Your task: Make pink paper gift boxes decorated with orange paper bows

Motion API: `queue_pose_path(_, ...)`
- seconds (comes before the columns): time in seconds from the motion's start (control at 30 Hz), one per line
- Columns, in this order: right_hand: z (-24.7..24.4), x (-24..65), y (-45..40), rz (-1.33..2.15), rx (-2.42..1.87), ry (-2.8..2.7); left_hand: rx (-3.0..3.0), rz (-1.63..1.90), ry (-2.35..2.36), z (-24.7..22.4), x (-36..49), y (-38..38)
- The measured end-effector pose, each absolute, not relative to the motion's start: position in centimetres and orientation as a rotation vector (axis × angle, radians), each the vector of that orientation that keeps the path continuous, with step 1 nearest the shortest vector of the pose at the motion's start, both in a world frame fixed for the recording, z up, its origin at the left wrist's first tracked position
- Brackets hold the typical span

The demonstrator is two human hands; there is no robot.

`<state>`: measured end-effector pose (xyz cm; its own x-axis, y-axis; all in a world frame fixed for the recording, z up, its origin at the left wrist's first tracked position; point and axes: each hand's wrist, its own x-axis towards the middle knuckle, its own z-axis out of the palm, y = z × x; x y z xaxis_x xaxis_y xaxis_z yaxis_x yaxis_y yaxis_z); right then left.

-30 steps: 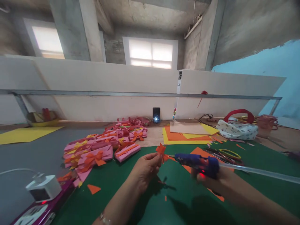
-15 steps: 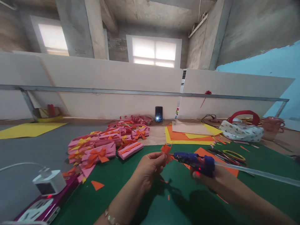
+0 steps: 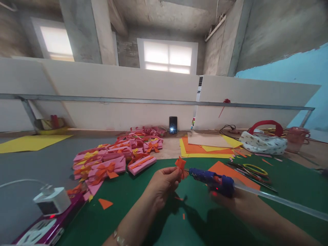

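Note:
Between the thumb and fingers of my left hand [image 3: 167, 179] is a small orange paper bow [image 3: 180, 164], held up over the green mat [image 3: 143, 208]. My right hand [image 3: 222, 196] is wrapped round a blue glue gun [image 3: 211, 178] with a red light. Its nozzle points left and is at the bow's right side; whether it touches the paper I cannot tell. A long clear glue stick [image 3: 284, 201] sticks out of the gun's back. To the left lies a pink folded paper piece with an orange strip [image 3: 142, 164].
Many pink paper pieces with bows [image 3: 112, 165] are heaped at left. Scissors [image 3: 255, 169] lie on orange paper [image 3: 234, 174] at right. Coloured sheets [image 3: 183, 150], a phone [image 3: 173, 125] and a white bag [image 3: 262, 142] are behind. A charger [image 3: 52, 201] sits in a purple power strip [image 3: 74, 206].
The glue gun's nozzle has shifted slightly down on the bow's right side, and the bow has turned a little in my left hand. The view has moved slightly.

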<state>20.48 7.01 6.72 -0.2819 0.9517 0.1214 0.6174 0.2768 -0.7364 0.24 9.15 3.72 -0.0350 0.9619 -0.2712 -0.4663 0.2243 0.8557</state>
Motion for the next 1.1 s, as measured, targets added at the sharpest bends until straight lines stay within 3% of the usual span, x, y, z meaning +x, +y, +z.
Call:
queue_pose_path(0.23,6.9,20.4,6.8,0.829,-1.501,-1.957,0.661,1.27,1.037,4.0,0.4,9.0)
queue_pose_path(0.63,6.4,21.0,8.6,1.729,-1.137,-1.531,0.692,1.265,0.98,3.8,0.2,9.0)
queue_pose_path(1.1,6.6,22.2,8.3,1.703,-1.201,-1.536,0.574,1.287,0.897,3.5,0.2,9.3)
